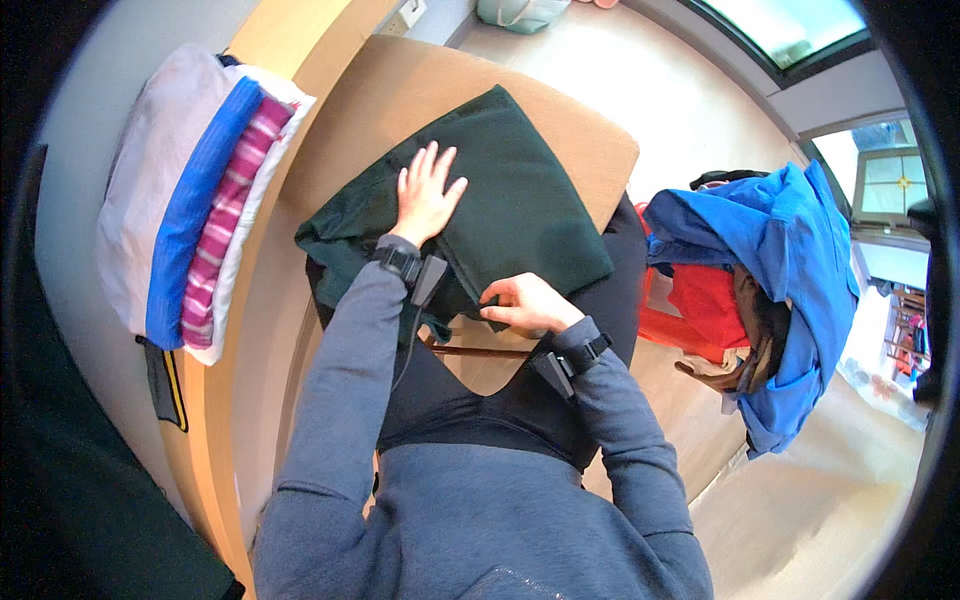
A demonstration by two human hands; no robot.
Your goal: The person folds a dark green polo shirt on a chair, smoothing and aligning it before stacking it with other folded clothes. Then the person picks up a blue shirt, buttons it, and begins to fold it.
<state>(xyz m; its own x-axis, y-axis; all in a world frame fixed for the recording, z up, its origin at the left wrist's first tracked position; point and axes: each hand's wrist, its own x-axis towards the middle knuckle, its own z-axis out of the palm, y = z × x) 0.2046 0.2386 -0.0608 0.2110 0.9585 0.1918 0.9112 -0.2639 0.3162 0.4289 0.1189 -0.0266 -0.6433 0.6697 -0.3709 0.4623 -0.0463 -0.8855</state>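
A dark green garment [517,202], partly folded, lies over a tan padded seat [592,142] and across my thighs. Its left part is bunched and creased, while the right part is fairly smooth. My left hand [427,191] rests palm down on it, fingers spread. At the garment's near edge, my right hand [529,302] has curled fingers, with thumb and forefinger pinching the cloth. Both of my wrists wear black straps with small grey devices.
To the left, a wooden ledge [259,247] bears a stack of folded clothes [199,202]. A dark grey cloth with a yellow stripe [166,386] hangs beneath them. On the right is a heap of clothes with a blue garment [795,247] and red fabric [705,307]. A pale bag [523,13] stands beyond the seat.
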